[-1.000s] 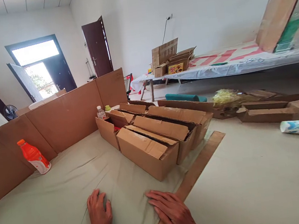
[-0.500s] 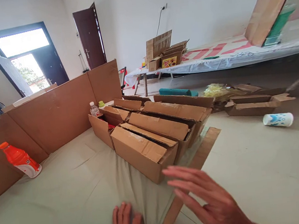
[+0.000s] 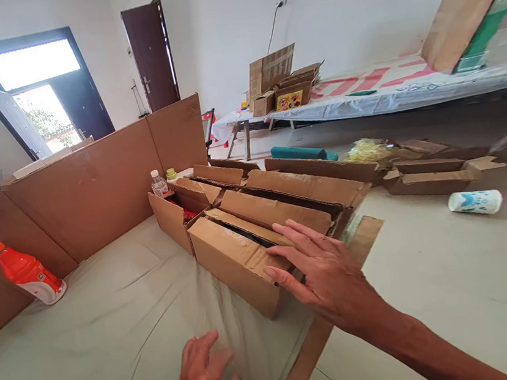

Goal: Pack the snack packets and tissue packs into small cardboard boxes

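Observation:
My right hand (image 3: 316, 265) is at the near right end of the closest cardboard box (image 3: 240, 272), fingers spread over its top flaps; whether they press on it I cannot tell. Through the slit between those flaps the inside looks dark. My left hand (image 3: 205, 375) is just above the cloth-covered table (image 3: 129, 347), its fingers apart and holding nothing. Behind the closest box stand more long cardboard boxes with partly raised flaps. A smaller open box (image 3: 169, 222) at their left has something red inside.
An orange bottle (image 3: 28, 273) stands at the left by a tall cardboard panel (image 3: 91, 191). A clear bottle (image 3: 158, 183) is behind the small box. On the floor at right lie a paper cup (image 3: 475, 203) and an open carton (image 3: 437, 177).
My right hand has moved forward and up from beside the closest box to over its flaps. My left hand has shifted slightly left, its fingers spreading. The view has shifted a little.

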`<state>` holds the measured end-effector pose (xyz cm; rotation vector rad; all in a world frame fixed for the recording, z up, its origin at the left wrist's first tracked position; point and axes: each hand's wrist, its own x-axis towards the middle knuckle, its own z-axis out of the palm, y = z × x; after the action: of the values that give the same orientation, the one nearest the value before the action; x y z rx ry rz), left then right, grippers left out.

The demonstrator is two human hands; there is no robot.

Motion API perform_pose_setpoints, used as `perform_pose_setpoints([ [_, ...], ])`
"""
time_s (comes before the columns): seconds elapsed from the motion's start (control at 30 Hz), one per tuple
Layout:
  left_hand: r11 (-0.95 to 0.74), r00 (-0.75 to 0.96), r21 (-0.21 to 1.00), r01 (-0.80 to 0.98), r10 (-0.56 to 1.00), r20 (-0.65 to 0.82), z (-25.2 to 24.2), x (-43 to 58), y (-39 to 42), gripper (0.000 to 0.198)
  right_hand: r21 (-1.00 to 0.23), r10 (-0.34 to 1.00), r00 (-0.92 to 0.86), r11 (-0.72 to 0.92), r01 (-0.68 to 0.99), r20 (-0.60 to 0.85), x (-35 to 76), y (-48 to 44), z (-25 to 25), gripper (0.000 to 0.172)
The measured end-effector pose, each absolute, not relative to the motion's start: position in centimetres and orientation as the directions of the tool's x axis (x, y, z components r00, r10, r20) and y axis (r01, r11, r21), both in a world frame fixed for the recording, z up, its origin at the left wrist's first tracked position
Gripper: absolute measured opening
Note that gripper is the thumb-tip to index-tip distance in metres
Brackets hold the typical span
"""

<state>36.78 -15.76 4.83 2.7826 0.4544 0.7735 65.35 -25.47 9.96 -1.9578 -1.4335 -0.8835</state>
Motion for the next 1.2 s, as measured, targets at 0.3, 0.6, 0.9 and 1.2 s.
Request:
perform_pose_setpoints([
  [0.3,-0.933,0.717,0.288,0.217,0.352,0.602,10.9,39.8,-15.4,0.051,-0.143,0.622,0.15,-0.062,0.988,0.769,65.0,-26.1,11.5,0.031],
  [0.6,-0.995,0.779,0.034,0.095,0.095,0.62,13.0,46.6,-12.9,0.048,-0.299,0.798,-0.055,0.287,0.91,0.6,63.4,-26.4,14.3,0.037],
  [0.9,-0.988,0.765,0.106,0.114,0.155,0.625,11.1,46.6,-12.2,0.039,-0.057,0.897,0.133,-0.12,0.991,0.422,67.8,-23.3,13.6,0.03],
  [1.2,-0.985,0.768,0.106,0.138,0.173,0.617,11.0,46.7,-12.5,0.039,0.034,0.959,0.277,-0.279,0.96,0.057,67.0,-19.6,17.8,0.046],
])
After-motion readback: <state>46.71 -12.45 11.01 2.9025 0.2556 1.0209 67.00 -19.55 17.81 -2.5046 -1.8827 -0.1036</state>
